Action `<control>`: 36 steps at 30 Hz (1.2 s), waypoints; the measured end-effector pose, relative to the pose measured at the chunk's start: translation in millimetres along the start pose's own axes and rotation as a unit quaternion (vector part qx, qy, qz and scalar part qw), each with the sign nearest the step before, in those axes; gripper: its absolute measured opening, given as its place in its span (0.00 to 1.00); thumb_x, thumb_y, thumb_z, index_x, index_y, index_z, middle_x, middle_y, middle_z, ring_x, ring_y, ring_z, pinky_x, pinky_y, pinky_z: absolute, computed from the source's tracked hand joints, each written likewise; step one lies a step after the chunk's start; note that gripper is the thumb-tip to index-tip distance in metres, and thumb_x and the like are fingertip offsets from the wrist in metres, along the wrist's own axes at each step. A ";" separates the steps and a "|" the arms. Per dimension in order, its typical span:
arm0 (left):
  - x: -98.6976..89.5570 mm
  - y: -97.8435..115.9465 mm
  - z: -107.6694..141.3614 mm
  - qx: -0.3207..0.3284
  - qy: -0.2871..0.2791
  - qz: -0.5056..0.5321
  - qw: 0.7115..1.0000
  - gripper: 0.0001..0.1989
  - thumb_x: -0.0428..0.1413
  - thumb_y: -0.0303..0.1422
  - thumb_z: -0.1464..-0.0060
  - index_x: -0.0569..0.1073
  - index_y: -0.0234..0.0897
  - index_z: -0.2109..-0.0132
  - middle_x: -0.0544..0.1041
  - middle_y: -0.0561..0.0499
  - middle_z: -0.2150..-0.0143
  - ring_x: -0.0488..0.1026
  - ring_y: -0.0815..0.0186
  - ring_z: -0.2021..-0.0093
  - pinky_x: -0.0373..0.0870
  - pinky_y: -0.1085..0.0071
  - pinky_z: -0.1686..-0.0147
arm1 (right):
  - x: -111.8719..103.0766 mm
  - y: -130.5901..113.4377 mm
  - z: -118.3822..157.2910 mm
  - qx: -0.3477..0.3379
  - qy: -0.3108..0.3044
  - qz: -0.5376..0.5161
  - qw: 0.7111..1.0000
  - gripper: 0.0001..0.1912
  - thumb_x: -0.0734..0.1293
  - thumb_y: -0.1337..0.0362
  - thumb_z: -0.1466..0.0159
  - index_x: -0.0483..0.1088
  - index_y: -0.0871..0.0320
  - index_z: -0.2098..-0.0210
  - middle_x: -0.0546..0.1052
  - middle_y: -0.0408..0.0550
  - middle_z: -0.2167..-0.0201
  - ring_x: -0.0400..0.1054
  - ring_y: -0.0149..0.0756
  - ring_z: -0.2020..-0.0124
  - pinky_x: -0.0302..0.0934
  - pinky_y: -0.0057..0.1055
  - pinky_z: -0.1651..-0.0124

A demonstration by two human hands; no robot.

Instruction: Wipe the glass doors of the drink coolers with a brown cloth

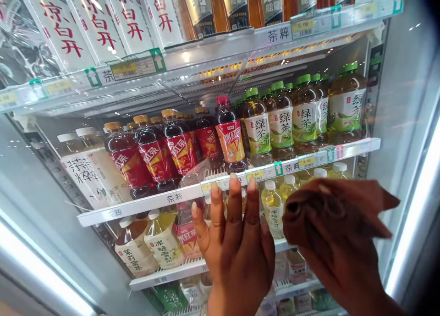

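My left hand (237,252) is raised in the middle of the view, back towards me, fingers stretched and apart, holding nothing. Its fingertips come up to the front edge of the middle shelf (202,191), just below a red-capped bottle of iced tea (231,141); I cannot tell whether they touch. On the right, my right hand (347,270) grips a bunched brown cloth (330,210) in front of the lower shelf. Pale yellow drink bottles (274,210) are partly hidden behind the hands and the cloth.
Green-capped tea bottles (304,114) stand right on the middle shelf, orange-capped red-label bottles (151,153) and white-capped ones (85,169) left. The upper shelf (268,36) holds large water bottles (62,29). Bright light strips (417,206) run down both sides of the cooler.
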State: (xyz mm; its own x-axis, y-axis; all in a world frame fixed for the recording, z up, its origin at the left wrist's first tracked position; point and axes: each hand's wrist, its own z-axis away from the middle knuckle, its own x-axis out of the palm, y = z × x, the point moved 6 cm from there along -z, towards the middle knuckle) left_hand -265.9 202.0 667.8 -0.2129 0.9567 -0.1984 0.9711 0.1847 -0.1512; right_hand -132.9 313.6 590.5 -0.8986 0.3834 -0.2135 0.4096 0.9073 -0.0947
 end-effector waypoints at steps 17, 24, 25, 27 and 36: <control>-0.7 2.2 -0.3 0.002 0.034 -0.010 0.999 0.28 0.54 0.24 0.34 0.64 0.34 0.29 0.60 0.44 0.26 0.48 0.55 0.21 0.41 0.46 0.23 | -0.5 -18.3 -22.0 -0.003 0.037 0.062 0.997 0.39 0.67 0.63 0.31 0.51 0.47 0.24 0.69 0.55 0.32 0.61 0.58 0.29 0.56 0.59 0.28; -1.8 -2.0 15.3 0.020 0.017 0.003 1.000 0.29 0.51 0.25 0.32 0.59 0.32 0.27 0.59 0.44 0.25 0.47 0.55 0.21 0.38 0.48 0.22 | 16.0 -26.8 14.1 -0.079 -0.030 0.047 0.995 0.35 0.66 0.64 0.30 0.55 0.48 0.26 0.72 0.52 0.35 0.72 0.48 0.38 0.69 0.44 0.38; -1.9 -1.8 18.8 0.020 0.014 0.005 1.000 0.30 0.51 0.23 0.34 0.59 0.32 0.27 0.60 0.43 0.26 0.47 0.56 0.21 0.38 0.49 0.22 | 12.8 -22.2 16.0 -0.074 -0.027 0.051 0.996 0.36 0.66 0.64 0.30 0.54 0.48 0.25 0.74 0.52 0.36 0.71 0.49 0.38 0.68 0.46 0.36; -2.0 -1.5 24.8 0.014 0.012 0.006 1.000 0.31 0.52 0.21 0.35 0.59 0.32 0.27 0.63 0.43 0.27 0.48 0.56 0.21 0.39 0.49 0.22 | 6.1 -17.9 7.3 -0.046 -0.014 0.050 0.998 0.38 0.66 0.65 0.30 0.51 0.49 0.24 0.75 0.52 0.37 0.69 0.52 0.36 0.64 0.50 0.33; -5.9 -6.9 38.0 0.029 0.008 0.029 0.999 0.30 0.51 0.23 0.33 0.57 0.30 0.26 0.62 0.40 0.26 0.49 0.55 0.22 0.42 0.51 0.22 | 12.0 -53.5 -10.2 -0.046 -0.004 -0.026 0.999 0.34 0.69 0.67 0.33 0.62 0.44 0.29 0.73 0.49 0.35 0.74 0.50 0.41 0.71 0.47 0.39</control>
State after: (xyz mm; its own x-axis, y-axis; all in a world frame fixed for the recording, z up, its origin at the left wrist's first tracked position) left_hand -275.4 186.5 633.2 -0.1535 0.9692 -0.1925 0.9738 0.1152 -0.1960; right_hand -167.2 271.3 602.9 -0.9169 0.3341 -0.2183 0.3456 0.9383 -0.0153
